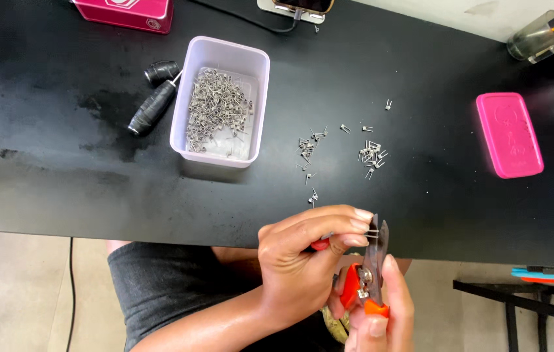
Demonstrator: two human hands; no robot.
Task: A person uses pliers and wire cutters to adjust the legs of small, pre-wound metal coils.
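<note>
While a small wire coil (371,233) is pinched in the left hand (303,257), its legs are set between cutter (371,270) blades gripped by the right hand (381,306); trimming appears underway, calling for a steady squeeze.

1. We see a black table (48,182) filling the upper and middle of the frame.
2. Upper centre-left, a pale rectangular tub (221,99) stands on it, holding many small wire pieces.
3. Just left of the tub lies a black-handled tool (153,104), with a second black piece (161,70) above it.
4. At the top left edge sits a pink box (127,13).
5. In the centre, loose wire pieces (342,153) lie scattered in small clusters.
6. At right lies a flat pink case (509,134).
7. Top right, a clear cup (534,40) holds a yellow pencil.
8. Top centre, a phone (299,8) with a cable.
</note>
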